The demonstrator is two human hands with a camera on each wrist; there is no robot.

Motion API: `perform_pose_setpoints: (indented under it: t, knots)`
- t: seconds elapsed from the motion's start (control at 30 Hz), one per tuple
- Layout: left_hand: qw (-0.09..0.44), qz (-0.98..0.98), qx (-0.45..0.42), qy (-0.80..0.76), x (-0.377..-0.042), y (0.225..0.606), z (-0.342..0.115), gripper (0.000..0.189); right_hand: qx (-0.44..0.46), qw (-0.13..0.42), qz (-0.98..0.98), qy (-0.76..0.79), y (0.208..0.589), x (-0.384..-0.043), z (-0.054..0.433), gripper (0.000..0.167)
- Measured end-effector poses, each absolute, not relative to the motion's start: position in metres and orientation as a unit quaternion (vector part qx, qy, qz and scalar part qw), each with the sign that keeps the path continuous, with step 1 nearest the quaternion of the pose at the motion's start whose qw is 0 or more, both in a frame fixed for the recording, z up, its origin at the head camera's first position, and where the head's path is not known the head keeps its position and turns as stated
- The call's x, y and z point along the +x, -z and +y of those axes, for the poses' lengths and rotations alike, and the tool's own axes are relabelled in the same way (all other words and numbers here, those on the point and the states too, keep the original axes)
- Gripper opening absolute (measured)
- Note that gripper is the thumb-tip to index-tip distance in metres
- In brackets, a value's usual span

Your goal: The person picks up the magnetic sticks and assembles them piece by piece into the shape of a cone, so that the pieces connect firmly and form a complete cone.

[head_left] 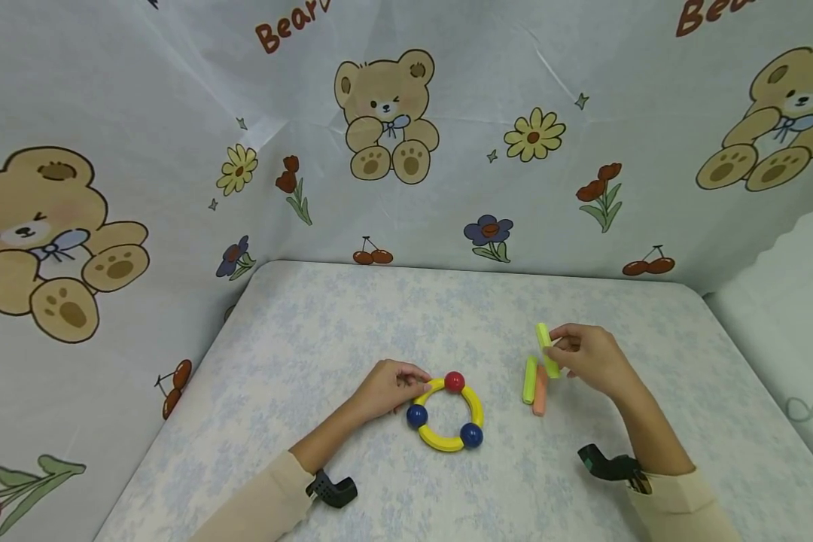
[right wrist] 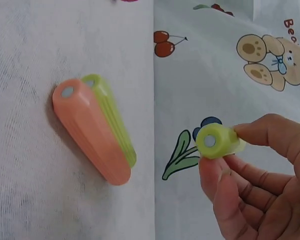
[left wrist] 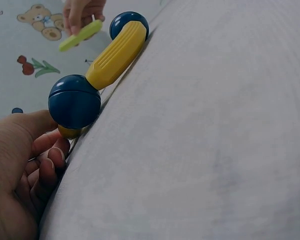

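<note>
1x ring: your L hand, fingers pinching its 10 o'clock, prob. to steady it. 1x green rod, ring's 2 o'clock: your R hand, fingers clamped near mid-length above worktop, prob. for balance.

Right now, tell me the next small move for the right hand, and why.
I'd probably lower the raised lime stick in the right hand to the table, near the loose lime stick and orange stick. The wrist views show it held clear of the table, those two lie close by, and the ring the left hand pinches looks closed, with no visible gap.
</note>
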State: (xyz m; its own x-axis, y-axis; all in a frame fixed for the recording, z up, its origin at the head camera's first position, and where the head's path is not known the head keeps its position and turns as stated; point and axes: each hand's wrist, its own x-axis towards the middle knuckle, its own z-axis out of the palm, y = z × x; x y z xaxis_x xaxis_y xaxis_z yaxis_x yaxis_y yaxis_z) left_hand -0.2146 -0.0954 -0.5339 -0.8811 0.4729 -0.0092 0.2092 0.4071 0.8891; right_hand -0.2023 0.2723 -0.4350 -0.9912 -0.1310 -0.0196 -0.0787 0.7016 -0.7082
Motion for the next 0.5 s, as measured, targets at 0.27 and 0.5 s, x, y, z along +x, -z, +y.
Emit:
perform_pose_setpoints:
  t: [0.27,0.5]
  knots:
    - [0.131,0.826,0.208,-0.507,-0.214,0.535,-0.096,0.016,-0.114,0.026,0.892,0.436,0.438,-0.199,0.251,0.033]
    - [0.128,0.827,0.206,-0.507,-0.215,0.537,-0.098,0.015,-0.17,0.005,0.858,0.486,0.446,-0.195,0.228,0.028]
